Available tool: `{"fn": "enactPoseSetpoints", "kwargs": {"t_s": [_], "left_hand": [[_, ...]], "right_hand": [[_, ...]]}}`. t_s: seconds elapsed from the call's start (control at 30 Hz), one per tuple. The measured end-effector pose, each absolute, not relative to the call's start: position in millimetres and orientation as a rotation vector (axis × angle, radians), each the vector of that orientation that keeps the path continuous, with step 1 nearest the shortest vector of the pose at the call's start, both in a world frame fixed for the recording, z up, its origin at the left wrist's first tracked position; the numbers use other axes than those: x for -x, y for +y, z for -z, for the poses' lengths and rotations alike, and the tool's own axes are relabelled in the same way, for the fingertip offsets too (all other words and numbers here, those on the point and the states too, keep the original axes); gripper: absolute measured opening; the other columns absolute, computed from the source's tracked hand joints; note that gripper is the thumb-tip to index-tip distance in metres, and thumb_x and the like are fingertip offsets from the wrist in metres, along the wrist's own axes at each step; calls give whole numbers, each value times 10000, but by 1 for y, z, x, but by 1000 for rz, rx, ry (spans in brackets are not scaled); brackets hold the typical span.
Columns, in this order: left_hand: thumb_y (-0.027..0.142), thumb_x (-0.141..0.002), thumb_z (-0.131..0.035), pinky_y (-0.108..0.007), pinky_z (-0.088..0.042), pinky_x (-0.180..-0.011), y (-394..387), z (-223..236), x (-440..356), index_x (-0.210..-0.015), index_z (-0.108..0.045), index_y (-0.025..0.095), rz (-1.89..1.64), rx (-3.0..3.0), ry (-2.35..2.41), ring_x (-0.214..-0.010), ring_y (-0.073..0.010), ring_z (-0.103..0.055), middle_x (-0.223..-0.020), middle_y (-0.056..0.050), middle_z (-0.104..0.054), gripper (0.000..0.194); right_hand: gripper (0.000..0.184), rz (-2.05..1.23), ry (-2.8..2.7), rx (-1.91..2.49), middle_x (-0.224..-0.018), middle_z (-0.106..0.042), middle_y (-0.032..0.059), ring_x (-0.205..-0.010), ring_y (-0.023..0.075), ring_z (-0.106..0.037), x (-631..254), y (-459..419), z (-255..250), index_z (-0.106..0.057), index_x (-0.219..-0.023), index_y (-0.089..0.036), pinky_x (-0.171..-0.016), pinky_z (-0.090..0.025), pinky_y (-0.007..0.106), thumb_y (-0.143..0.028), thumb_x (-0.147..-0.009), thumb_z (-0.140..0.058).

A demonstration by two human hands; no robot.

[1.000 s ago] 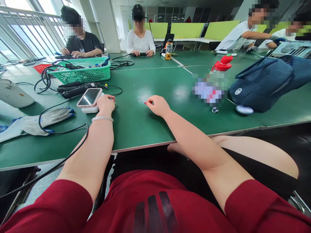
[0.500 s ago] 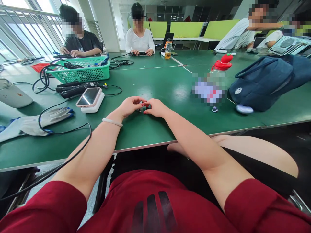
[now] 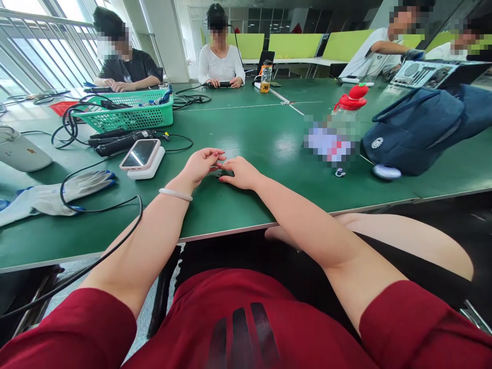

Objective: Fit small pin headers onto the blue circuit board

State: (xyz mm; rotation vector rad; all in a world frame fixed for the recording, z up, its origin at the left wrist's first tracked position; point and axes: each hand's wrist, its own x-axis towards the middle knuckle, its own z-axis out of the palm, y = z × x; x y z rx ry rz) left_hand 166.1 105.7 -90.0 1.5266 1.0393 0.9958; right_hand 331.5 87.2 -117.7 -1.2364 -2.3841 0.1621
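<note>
Over the green table (image 3: 253,205), my left hand (image 3: 200,166) has thumb and fingers pinched together; whatever is between them is too small to make out. My right hand (image 3: 243,173) meets it from the right, its fingertips touching or nearly touching the left ones. Its fingers are curled in and its thumb lies low by the tabletop. A tiny dark piece (image 3: 219,176) shows at the right thumb tip; I cannot tell its kind. To the left of my left hand, a phone (image 3: 141,154) rests on a white box-like object (image 3: 148,169).
At left are a work glove (image 3: 77,192), a black cable (image 3: 140,205), black handled devices (image 3: 119,141) and a green basket (image 3: 130,118). A red-lidded bottle (image 3: 351,102) and blue bag (image 3: 418,133) stand at right. Several people sit or work around the table.
My left hand has moved right, from beside the phone to my right hand. Both hands have since shifted slightly left. At far right, a co-worker has moved the panel-like case left.
</note>
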Motion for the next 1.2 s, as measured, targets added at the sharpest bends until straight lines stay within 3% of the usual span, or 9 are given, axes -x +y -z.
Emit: {"fn": "enactPoseSetpoints", "kwargs": {"t_s": [0.1, 0.17, 0.37, 0.53, 0.67, 0.83, 0.93, 1.2], "left_hand": [[252, -852, -590, -236, -477, -672, 107, 89, -165, -991, -660, 158, -1073, -1590, 1122, -673, -94, -591, -955, -76, -707, 182], [236, -852, -583, -225, -450, -615, 109, 90, -164, -1043, -649, 152, -1112, -1615, 1219, -608, -91, -550, -879, -74, -710, 219], [188, -830, -567, -210, -405, -539, 113, 94, -161, -1034, -676, 145, -1067, -1673, 1368, -550, -83, -507, -839, -74, -706, 235], [160, -784, -602, -225, -476, -600, 116, 99, -160, -1040, -690, 146, -995, -1761, 1282, -614, -95, -587, -898, -70, -690, 271], [80, -716, -635, -288, -543, -728, 114, 100, -162, -1092, -675, 151, -969, -1749, 1226, -695, -117, -645, -988, -71, -669, 385], [52, -680, -654, -354, -567, -795, 106, 94, -167, -1115, -648, 115, -901, -1672, 1105, -729, -152, -671, -841, -44, -648, 439], [87, -684, -665, -360, -565, -795, 104, 93, -169, -1122, -652, 126, -872, -1733, 1106, -734, -163, -677, -786, -23, -626, 440], [249, -679, -693, -321, -511, -740, 104, 92, -166, -1132, -682, 171, -807, -2048, 1123, -661, -142, -607, -710, -2, -609, 460]], "right_hand": [[314, -202, -2410, 1160, -1211, -639, 62, -1060, 230, -541, -330, 88, 118, -679, -1153, -217, -964, -372, 375, -313, -857, -639], [204, -236, -2427, 1113, -1111, -682, 54, -1007, 201, -569, -329, 89, 117, -729, -1030, -207, -956, -378, 348, -253, -851, -643], [107, -297, -2307, 1299, -885, -686, 45, -819, 142, -586, -331, 88, 110, -744, -836, -164, -763, -416, 252, -123, -798, -652], [144, -424, -2103, 1357, -773, -686, 9, -741, 129, -580, -337, 87, 107, -722, -839, -169, -707, -408, 243, -137, -835, -582], [140, -505, -1969, 1347, -804, -692, 18, -735, 133, -586, -339, 89, 108, -711, -863, -163, -719, -423, 258, -144, -818, -580], [138, -603, -1806, 1293, -813, -682, 22, -714, 127, -581, -338, 92, 109, -680, -878, -148, -721, -451, 264, -161, -744, -650], [95, -609, -1754, 1316, -770, -680, 26, -688, 127, -575, -339, 92, 108, -679, -803, -145, -705, -445, 267, -223, -781, -628], [197, -637, -1732, 1368, -712, -676, 22, -594, 107, -531, -341, 93, 108, -669, -721, -144, -636, -402, 246, -302, -826, -617]]}}
